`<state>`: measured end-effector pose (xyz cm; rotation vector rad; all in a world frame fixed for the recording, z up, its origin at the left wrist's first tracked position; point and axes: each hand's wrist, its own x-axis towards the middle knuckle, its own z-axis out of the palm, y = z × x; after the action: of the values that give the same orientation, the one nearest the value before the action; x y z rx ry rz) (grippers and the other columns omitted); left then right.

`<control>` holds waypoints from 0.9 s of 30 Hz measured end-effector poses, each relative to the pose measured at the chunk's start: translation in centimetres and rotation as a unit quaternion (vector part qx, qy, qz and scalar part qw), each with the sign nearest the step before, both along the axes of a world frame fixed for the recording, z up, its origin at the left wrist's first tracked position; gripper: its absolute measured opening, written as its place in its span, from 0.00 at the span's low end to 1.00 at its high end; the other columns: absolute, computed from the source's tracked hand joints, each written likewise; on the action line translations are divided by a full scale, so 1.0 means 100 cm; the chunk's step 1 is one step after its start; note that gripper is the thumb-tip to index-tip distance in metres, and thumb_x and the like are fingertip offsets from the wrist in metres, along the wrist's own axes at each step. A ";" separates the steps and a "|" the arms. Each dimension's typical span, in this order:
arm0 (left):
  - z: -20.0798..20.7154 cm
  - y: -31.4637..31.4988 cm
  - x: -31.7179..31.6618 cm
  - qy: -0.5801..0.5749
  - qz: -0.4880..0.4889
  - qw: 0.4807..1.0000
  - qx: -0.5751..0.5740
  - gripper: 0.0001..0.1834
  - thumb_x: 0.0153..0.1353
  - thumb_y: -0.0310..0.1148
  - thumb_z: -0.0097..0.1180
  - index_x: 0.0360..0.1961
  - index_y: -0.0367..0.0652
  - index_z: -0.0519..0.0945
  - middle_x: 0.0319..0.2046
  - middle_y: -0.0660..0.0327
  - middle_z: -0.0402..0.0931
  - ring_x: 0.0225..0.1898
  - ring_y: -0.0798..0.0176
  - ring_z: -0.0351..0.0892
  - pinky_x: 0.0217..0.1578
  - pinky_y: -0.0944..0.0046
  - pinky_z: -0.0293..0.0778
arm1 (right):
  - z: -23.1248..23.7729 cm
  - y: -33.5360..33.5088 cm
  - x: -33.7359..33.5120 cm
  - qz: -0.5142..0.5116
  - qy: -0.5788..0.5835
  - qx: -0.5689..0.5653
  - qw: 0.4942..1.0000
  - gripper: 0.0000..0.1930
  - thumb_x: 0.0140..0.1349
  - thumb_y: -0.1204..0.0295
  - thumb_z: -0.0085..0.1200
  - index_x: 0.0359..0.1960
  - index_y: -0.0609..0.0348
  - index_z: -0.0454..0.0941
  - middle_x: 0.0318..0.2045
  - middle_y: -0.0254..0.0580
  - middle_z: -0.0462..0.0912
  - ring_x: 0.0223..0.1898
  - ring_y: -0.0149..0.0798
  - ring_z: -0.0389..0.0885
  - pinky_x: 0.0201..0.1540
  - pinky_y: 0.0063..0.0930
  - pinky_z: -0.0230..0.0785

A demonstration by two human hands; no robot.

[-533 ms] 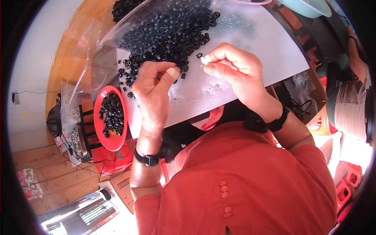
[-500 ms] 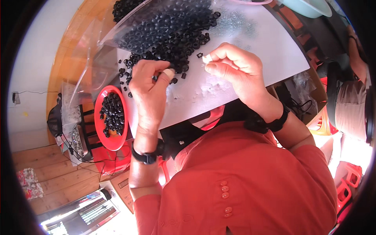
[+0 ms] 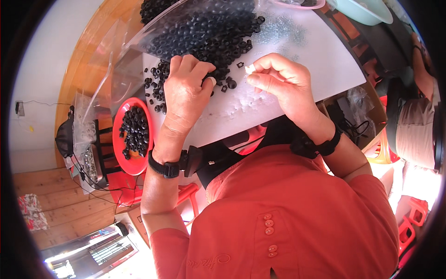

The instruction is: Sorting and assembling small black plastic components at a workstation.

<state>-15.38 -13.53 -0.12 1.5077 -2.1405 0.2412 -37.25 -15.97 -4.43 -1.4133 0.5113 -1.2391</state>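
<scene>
the left hand (image 3: 186, 88) lies palm down on the white table (image 3: 320, 60), its fingers curled together over the near edge of a heap of small black rings (image 3: 209, 32); whether it has one pinched under the fingertips cannot be told, since the knuckles hide them, but the hand sits right where loose rings have been raked out of the heap, which looks like the reason for spreading them thin there: single pieces are easier to pick from a scatter than from a pile. the right hand (image 3: 283, 83) is held just beside it, raised a little off the table, thumb and forefinger closed on a small white piece (image 3: 250, 69) with its end poking out toward the left hand, seemingly kept at the ready so the two hands can meet close together. a clear plastic bag (image 3: 134, 42) lies open along the far left of the heap, its mouth spilling the rings onto the table, so the supply feeds toward the hands. a red plate (image 3: 132, 135) with a smaller lot of black rings stands lower, off the table's left edge and near the left wrist, within an easy drop for that hand. a faint scatter of tiny clear bits (image 3: 283, 30) lies on the table beyond the right hand. both wrists wear black bands, and an orange shirt (image 3: 288, 209) fills the lower view
</scene>
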 end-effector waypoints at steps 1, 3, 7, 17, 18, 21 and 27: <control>0.000 -0.001 0.000 -0.002 -0.009 1.000 -0.001 0.11 0.44 0.24 0.63 0.33 0.44 0.83 0.32 0.61 0.74 0.39 0.54 0.73 0.37 0.56 0.75 | -0.001 0.000 0.000 -0.004 -0.009 0.002 1.000 0.05 0.62 0.81 0.61 0.39 0.66 0.79 0.33 0.32 0.82 0.33 0.19 0.76 0.35 0.15 0.70; 0.001 0.000 0.001 -0.002 -0.016 1.000 -0.003 0.10 0.44 0.24 0.63 0.32 0.44 0.83 0.32 0.61 0.74 0.39 0.54 0.73 0.36 0.56 0.75 | -0.001 0.000 0.000 -0.008 -0.016 0.003 1.000 0.05 0.62 0.81 0.61 0.39 0.66 0.79 0.32 0.32 0.82 0.32 0.19 0.76 0.34 0.15 0.69; 0.007 0.010 -0.007 0.041 -0.008 0.999 -0.023 0.10 0.46 0.21 0.62 0.32 0.40 0.82 0.30 0.59 0.75 0.36 0.54 0.73 0.37 0.57 0.74 | 0.000 0.001 -0.001 -0.018 -0.006 0.006 1.000 0.05 0.62 0.80 0.61 0.38 0.65 0.80 0.30 0.31 0.82 0.30 0.19 0.75 0.33 0.15 0.69; -0.024 0.031 -0.049 0.077 -0.019 0.997 -0.003 0.10 0.48 0.25 0.65 0.34 0.40 0.79 0.28 0.57 0.75 0.33 0.52 0.75 0.33 0.55 0.73 | 0.002 0.003 0.000 -0.043 0.006 -0.008 0.999 0.04 0.61 0.79 0.62 0.37 0.64 0.80 0.29 0.30 0.81 0.29 0.20 0.75 0.31 0.16 0.70; -0.025 0.029 -0.050 0.056 -0.012 0.998 -0.018 0.10 0.48 0.26 0.64 0.33 0.40 0.79 0.28 0.57 0.74 0.33 0.51 0.74 0.33 0.54 0.73 | 0.001 0.003 0.001 -0.044 0.008 -0.009 0.999 0.04 0.61 0.79 0.62 0.37 0.64 0.80 0.29 0.30 0.81 0.29 0.20 0.75 0.31 0.16 0.70; -0.023 0.025 -0.049 0.026 -0.012 1.000 -0.009 0.09 0.47 0.25 0.63 0.32 0.40 0.78 0.29 0.56 0.74 0.34 0.50 0.74 0.33 0.53 0.73 | -0.001 0.002 0.001 -0.039 -0.004 -0.006 0.999 0.04 0.61 0.79 0.62 0.37 0.64 0.80 0.29 0.30 0.81 0.29 0.20 0.76 0.32 0.16 0.70; -0.015 0.036 -0.048 0.057 -0.075 0.994 0.048 0.10 0.48 0.23 0.61 0.35 0.40 0.80 0.31 0.57 0.74 0.37 0.50 0.74 0.36 0.55 0.74 | -0.001 0.009 -0.004 -0.047 -0.021 -0.005 0.999 0.04 0.61 0.80 0.62 0.36 0.65 0.79 0.28 0.29 0.80 0.29 0.19 0.74 0.33 0.16 0.68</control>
<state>-20.14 -9.92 -1.66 1.3689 -2.1861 0.0002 -37.62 -15.07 -4.57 -1.3823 0.5475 -1.3450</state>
